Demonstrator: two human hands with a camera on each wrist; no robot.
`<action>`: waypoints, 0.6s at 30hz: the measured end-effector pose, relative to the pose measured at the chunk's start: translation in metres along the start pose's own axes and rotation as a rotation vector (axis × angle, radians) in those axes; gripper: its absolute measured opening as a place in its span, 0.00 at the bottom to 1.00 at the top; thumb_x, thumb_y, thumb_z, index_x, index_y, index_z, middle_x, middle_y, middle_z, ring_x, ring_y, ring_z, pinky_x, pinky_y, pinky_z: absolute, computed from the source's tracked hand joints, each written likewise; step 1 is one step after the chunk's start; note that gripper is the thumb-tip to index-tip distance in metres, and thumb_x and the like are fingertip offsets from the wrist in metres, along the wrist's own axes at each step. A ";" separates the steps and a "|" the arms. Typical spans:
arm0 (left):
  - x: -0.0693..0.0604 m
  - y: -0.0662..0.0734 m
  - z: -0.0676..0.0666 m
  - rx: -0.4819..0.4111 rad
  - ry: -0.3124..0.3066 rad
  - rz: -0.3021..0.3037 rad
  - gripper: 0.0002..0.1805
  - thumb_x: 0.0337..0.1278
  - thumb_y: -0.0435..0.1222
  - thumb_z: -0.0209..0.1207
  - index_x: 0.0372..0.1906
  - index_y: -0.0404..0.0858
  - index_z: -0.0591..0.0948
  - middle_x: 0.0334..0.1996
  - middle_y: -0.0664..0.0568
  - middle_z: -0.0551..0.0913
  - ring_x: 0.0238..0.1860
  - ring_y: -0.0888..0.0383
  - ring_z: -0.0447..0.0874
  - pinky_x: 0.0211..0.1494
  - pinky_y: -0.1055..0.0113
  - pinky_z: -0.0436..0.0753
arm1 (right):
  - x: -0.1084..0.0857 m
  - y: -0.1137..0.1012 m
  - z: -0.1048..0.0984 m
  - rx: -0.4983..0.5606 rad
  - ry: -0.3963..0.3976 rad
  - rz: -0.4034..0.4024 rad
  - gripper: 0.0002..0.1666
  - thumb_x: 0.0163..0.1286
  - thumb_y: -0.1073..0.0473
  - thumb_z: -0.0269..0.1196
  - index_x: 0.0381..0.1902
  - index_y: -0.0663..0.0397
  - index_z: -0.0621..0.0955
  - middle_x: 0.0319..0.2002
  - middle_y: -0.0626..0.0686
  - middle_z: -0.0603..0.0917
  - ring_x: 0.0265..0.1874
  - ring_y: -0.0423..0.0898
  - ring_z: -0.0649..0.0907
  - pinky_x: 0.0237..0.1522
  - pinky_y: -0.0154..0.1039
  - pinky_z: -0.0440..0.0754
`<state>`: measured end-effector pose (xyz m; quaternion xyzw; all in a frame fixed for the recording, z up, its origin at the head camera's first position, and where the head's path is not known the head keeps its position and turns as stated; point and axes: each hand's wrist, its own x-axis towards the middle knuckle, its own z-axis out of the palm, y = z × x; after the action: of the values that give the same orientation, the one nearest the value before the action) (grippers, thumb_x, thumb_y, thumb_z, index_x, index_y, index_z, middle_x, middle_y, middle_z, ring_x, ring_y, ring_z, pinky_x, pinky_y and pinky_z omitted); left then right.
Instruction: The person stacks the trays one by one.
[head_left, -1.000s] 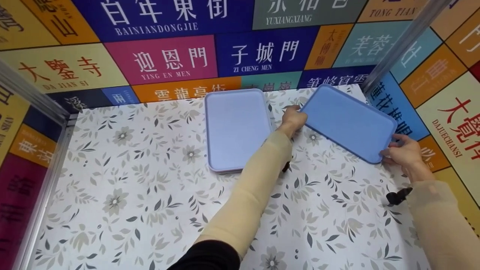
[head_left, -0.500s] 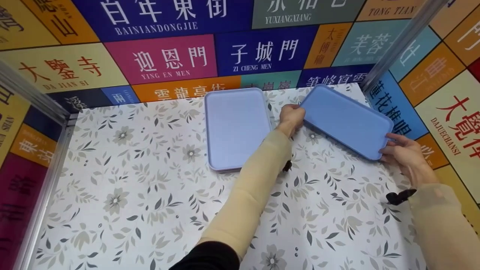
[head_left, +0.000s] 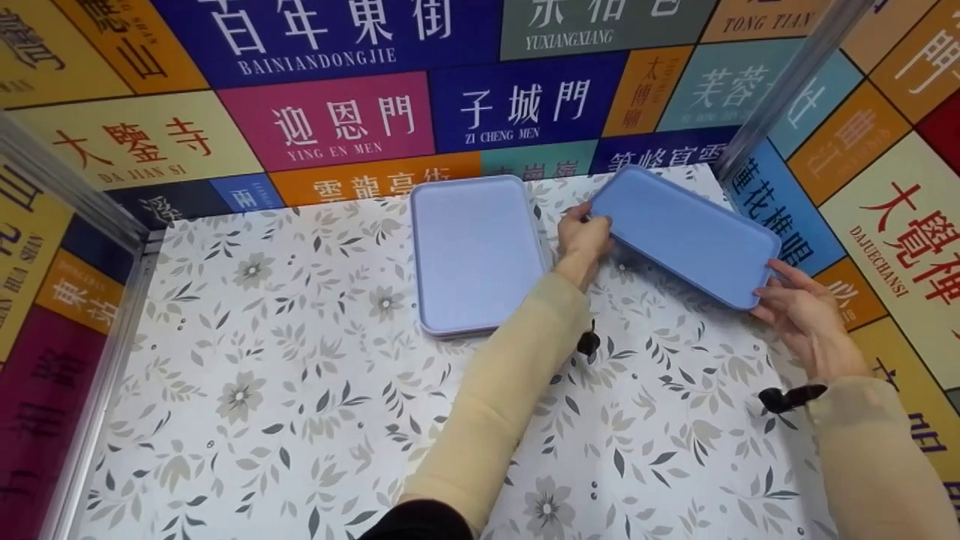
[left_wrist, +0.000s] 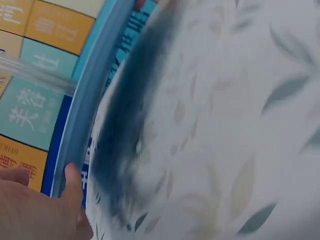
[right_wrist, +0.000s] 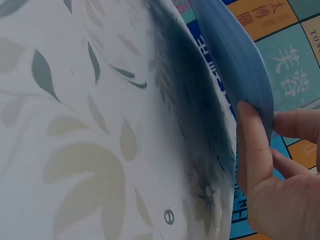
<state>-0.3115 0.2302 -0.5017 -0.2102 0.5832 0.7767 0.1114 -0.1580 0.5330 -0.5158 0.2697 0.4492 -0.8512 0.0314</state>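
Observation:
A blue rectangular tray (head_left: pixel 686 232) is held at an angle by both hands at the back right of the table. My left hand (head_left: pixel 585 236) pinches its left end, the thumb showing on the rim in the left wrist view. At the near right corner, my right hand (head_left: pixel 806 319) grips the edge between thumb and fingers. Both wrist views show the tray (right_wrist: pixel 240 60) raised off the tablecloth, its shadow beneath. Left of my left hand lies a paler lavender-blue tray (head_left: pixel 480 255), which seems to rest on another; my left forearm passes close to its near right corner.
A white tablecloth (head_left: pixel 300 375) with grey leaves and flowers covers the table. Colourful panels with Chinese lettering (head_left: pixel 345 120) stand behind and at both sides. A metal post (head_left: pixel 780 90) rises at the back right corner, near the held tray.
The held tray has shifted slightly left and its near edge has risen, both hands keeping their grip. The lavender-blue tray has stayed put. The head view has turned a little.

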 end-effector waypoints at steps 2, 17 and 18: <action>-0.010 -0.002 0.002 -0.021 0.013 0.029 0.34 0.64 0.23 0.65 0.76 0.41 0.82 0.78 0.40 0.81 0.46 0.49 0.90 0.47 0.54 0.95 | -0.004 0.002 0.003 0.022 -0.002 -0.019 0.36 0.76 0.83 0.60 0.69 0.43 0.87 0.46 0.53 0.94 0.40 0.52 0.96 0.36 0.45 0.96; -0.053 -0.039 0.002 0.289 0.198 0.363 0.45 0.57 0.27 0.75 0.82 0.44 0.77 0.73 0.39 0.77 0.73 0.42 0.82 0.79 0.53 0.83 | -0.014 0.041 0.046 0.122 -0.035 -0.176 0.55 0.72 0.87 0.62 0.89 0.46 0.67 0.47 0.55 0.92 0.39 0.52 0.96 0.34 0.48 0.96; -0.053 -0.037 0.000 0.282 0.197 0.367 0.45 0.57 0.26 0.75 0.82 0.43 0.77 0.73 0.38 0.77 0.73 0.42 0.82 0.79 0.54 0.83 | -0.015 0.043 0.049 0.131 -0.037 -0.183 0.55 0.71 0.87 0.62 0.89 0.46 0.67 0.47 0.56 0.92 0.39 0.53 0.96 0.34 0.48 0.96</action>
<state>-0.2488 0.2449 -0.5097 -0.1577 0.7224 0.6705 -0.0606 -0.1535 0.4664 -0.5191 0.2132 0.4148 -0.8828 -0.0557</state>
